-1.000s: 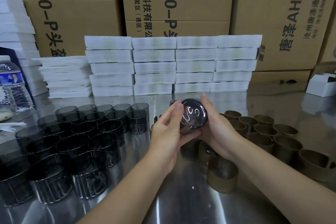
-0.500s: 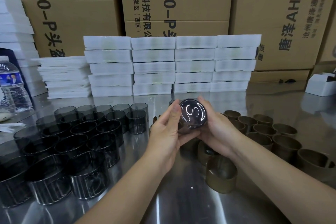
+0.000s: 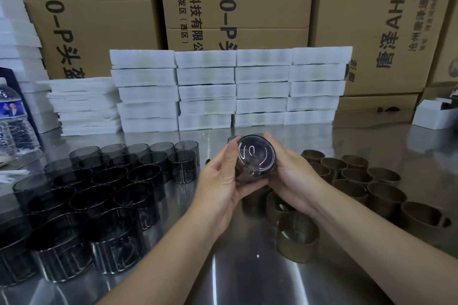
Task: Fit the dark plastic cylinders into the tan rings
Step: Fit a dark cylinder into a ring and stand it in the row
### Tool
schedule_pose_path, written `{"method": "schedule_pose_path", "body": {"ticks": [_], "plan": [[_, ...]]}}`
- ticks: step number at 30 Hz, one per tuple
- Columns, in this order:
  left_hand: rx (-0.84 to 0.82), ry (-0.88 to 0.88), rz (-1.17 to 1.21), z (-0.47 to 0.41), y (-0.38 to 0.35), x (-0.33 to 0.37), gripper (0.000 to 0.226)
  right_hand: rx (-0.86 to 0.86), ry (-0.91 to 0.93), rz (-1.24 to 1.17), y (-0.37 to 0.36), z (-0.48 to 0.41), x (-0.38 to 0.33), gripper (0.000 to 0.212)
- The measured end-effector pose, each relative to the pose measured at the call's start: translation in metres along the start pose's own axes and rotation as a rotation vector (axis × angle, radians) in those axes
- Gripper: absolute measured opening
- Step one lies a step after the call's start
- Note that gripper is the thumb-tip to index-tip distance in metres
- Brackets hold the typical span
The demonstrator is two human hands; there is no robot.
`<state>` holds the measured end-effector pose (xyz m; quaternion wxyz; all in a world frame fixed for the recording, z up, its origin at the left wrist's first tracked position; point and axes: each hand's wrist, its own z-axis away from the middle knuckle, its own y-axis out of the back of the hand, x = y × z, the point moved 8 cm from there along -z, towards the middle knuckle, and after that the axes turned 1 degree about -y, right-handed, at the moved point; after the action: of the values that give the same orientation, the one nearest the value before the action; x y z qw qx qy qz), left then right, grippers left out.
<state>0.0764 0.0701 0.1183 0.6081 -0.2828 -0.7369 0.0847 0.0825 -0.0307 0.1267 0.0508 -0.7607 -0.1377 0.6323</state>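
Note:
Both hands hold one dark plastic cylinder (image 3: 256, 156) above the middle of the steel table, its open end tilted towards me. My left hand (image 3: 219, 181) curls round its left side, thumb along the rim. My right hand (image 3: 291, 176) wraps its right side. Whether a tan ring sits on the cylinder is hidden by my fingers. Several dark cylinders (image 3: 94, 195) stand in rows on the left. Several tan rings (image 3: 357, 181) stand on the right, and one tan ring (image 3: 297, 240) stands close under my right forearm.
The steel table (image 3: 247, 280) reflects light in front. White foam stacks (image 3: 230, 89) line the back, with cardboard boxes (image 3: 235, 0) behind them. A water bottle (image 3: 13, 119) stands at the far left. A small white box (image 3: 436, 114) sits at the right edge.
The cylinder has turned slightly in my hands, as the bright reflection on its end has shifted. Both hands stay at the same spot over the table.

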Motion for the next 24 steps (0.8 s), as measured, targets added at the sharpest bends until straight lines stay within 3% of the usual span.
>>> {"method": "schedule_pose_path", "body": {"ticks": [13,17,21,24], "plan": [[0.018,0.008,0.029,0.002,0.001,0.000,0.058,-0.010,0.044,0.021,-0.001,0.000,-0.001,0.041],[0.019,-0.006,0.047,0.003,-0.002,0.002,0.058,-0.007,0.045,0.089,-0.002,0.004,-0.009,0.043],[0.011,-0.008,0.147,0.007,-0.010,0.002,0.076,0.006,0.026,0.280,0.005,0.006,-0.022,0.064],[0.027,0.001,0.197,0.007,-0.012,0.001,0.071,-0.035,0.030,0.314,0.004,0.008,-0.028,0.055]]}}
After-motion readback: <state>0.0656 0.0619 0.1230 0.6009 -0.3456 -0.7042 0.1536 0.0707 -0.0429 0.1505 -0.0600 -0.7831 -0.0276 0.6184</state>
